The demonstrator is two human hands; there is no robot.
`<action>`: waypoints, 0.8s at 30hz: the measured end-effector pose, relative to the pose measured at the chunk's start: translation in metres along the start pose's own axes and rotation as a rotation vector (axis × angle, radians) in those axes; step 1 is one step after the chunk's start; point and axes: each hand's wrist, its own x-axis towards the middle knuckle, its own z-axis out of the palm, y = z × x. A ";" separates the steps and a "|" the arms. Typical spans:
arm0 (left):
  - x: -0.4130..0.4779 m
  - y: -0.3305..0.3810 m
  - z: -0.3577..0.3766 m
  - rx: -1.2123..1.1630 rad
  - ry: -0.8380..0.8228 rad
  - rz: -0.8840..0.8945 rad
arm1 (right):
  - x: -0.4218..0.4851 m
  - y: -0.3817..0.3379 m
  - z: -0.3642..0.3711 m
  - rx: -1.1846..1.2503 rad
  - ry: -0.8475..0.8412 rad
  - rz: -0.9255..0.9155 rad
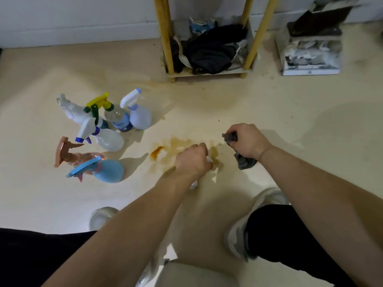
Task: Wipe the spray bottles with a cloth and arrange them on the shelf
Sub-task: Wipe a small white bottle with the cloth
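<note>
Nearest to us, our knees in dark trousers and pale shoes (238,235) frame the cream floor (269,112). Our left hand (191,160) is clenched over a white bottle (194,184), of which only slivers show beneath the hand. Our right hand (247,141) grips a grey cloth (241,160), bunched and hanging below the fist. An orange-brown stain (158,151) spreads on the floor between and beyond the hands. To the left, a cluster of spray bottles (103,133) stands close together on the floor. Farther off, the yellow-legged shelf (209,72) holds dark crumpled fabric (209,50) on its bottom tier.
</note>
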 end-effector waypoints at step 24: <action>-0.010 -0.003 -0.108 -0.306 0.088 0.211 | -0.026 -0.039 -0.085 0.241 0.051 -0.071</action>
